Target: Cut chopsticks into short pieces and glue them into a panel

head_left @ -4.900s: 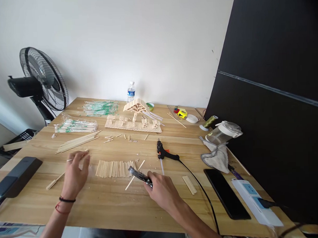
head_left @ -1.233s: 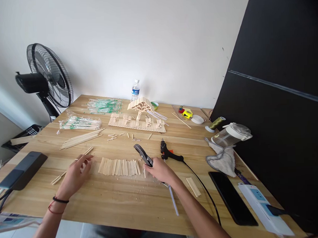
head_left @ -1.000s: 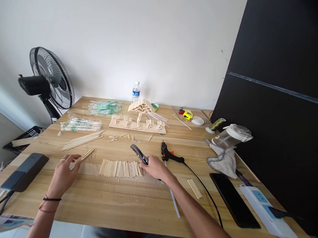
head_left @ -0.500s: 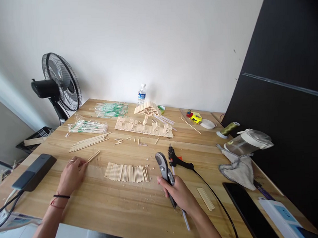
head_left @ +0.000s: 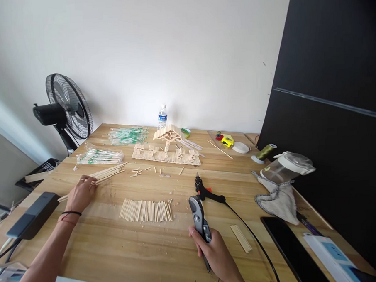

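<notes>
— Wooden counter (head_left: 133, 251) first: what's nearest?
— Right hand (head_left: 216, 254), grip clenched around the cutters (head_left: 199, 219), blade pointing away.
— Further off?
— Left hand (head_left: 80, 195) rests, fingers loose, on long sticks (head_left: 106, 173); cut sticks (head_left: 145, 210) lie between both hands.

Head camera looks forward-down over the table (head_left: 142, 242)

Cutting pliers (head_left: 198, 216): dark grey, blades shut, tip pointing toward far edge, raised over bench near front edge. Long bamboo sticks (head_left: 106, 173): pale, bundled loosely, lying flat toward left edge.
</notes>
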Demonstrator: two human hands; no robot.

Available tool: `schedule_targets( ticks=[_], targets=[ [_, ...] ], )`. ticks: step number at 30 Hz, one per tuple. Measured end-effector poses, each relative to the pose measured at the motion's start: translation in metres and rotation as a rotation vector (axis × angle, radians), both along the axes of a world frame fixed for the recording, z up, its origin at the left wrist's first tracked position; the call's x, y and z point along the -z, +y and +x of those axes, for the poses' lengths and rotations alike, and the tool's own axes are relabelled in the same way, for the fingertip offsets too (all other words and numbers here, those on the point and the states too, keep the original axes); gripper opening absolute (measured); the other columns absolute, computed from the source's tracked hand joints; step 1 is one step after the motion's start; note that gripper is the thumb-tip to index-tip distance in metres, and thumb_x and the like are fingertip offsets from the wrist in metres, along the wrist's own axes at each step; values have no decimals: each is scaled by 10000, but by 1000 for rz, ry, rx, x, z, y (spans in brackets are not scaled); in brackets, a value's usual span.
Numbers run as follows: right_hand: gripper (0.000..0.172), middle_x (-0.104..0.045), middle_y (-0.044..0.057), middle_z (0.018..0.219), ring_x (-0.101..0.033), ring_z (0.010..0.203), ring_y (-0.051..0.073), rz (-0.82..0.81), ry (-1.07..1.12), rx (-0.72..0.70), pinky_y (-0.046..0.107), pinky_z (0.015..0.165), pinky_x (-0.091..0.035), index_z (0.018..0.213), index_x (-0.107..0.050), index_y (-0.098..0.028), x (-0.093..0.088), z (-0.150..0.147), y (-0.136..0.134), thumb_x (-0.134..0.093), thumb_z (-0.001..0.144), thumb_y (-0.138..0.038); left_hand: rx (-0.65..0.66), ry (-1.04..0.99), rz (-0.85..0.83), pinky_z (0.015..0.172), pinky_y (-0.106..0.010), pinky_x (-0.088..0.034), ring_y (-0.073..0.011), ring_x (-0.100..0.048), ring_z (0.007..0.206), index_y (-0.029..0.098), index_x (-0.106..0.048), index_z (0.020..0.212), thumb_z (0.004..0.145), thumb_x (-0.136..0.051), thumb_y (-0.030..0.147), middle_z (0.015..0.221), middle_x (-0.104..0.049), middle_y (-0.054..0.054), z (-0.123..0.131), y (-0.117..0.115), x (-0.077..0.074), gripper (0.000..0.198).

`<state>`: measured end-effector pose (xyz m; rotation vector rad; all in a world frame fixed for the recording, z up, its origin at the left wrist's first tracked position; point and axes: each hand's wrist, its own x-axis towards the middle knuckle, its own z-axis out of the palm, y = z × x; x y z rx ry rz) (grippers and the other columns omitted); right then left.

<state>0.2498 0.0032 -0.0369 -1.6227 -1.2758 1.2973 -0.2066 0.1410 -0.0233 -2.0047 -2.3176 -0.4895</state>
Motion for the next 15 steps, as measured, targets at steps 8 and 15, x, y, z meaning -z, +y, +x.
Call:
schedule_targets(
  ticks=[8,15],
  targets=[
    [601,-456,-49,511,-483,475,158,21,-7,18,289,505,-408,744,-648,-194,8,-3,1,-614,858,-783,48,67,-92,702,-339,-499,-303,-731,980,195,-730,997,985,-487,215,1084,-750,-129,-3,8,0,244],
    [602,-440,-53,507,-476,473,155,36,0,32,288,502,-407,710,-609,-208,5,-6,3,-614,842,-795,55,48,-152,867,-383,-572,-223,-717,954,145,-697,957,1029,-647,261,991,-739,-56,-9,18,4,146]
  ],
)
